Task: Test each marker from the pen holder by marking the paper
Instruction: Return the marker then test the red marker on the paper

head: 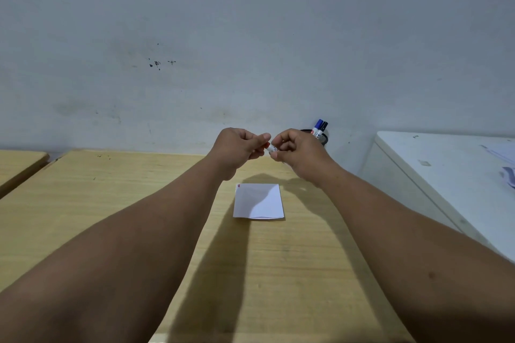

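On the wooden desk (278, 273), a marker (271, 147) is pinched above the paper (259, 202) by left hand (237, 146) and right hand (298, 149) fingers, likely for capping.

light: dim, even | shadows: soft, under arms on table (278, 259); focus: sharp | edges: wide-angle stretch

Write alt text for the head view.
Both hands, left and right, grip a white marker above a paper with a small red mark at its top-left corner, on a wooden desk. Behind, a mesh pen holder holds two markers.
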